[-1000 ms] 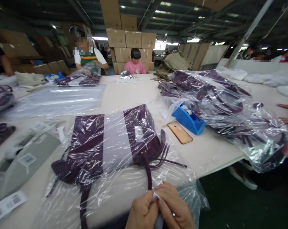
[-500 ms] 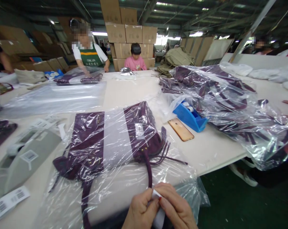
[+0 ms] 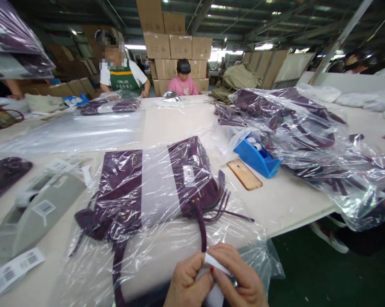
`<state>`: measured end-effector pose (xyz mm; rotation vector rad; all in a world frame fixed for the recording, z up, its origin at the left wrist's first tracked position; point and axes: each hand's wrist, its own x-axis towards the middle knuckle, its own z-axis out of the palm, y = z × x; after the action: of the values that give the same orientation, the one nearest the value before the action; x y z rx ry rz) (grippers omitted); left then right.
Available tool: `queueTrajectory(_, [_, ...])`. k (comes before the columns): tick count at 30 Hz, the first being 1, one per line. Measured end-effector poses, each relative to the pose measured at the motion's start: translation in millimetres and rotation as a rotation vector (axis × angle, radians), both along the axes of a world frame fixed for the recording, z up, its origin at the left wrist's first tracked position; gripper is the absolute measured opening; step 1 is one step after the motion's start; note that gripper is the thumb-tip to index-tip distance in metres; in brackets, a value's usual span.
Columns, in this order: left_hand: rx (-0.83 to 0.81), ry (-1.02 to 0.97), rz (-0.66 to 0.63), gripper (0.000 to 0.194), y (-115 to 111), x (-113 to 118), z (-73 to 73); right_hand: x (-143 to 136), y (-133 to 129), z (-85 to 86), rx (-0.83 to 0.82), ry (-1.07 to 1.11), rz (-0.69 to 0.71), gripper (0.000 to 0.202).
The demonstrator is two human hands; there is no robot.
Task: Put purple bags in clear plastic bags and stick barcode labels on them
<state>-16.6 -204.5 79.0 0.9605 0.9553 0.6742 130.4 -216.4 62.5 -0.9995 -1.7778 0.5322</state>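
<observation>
Together, at the bottom centre of the frame, our left hand and right hand pinch a small white paper slip over the plastic-wrapped purple handbag on the table, left of a gold phone.

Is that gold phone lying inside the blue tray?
No, the gold phone lies flat on the table, just beside the blue tray.
</observation>
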Motion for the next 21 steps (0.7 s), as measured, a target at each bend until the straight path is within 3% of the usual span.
queueTrajectory(16, [-0.002, 0.015, 0.012, 0.037, -1.3, -4.1, -9.1, -3.0, 3.0, -3.2, 0.142, -0.163, -0.085, 0.024])
queueTrajectory(21, [-0.007, 0.018, -0.002, 0.035, 0.1, -6.2, -6.7, -1.7, 0.1, -5.5, 0.031, -0.015, -0.08, 0.023])
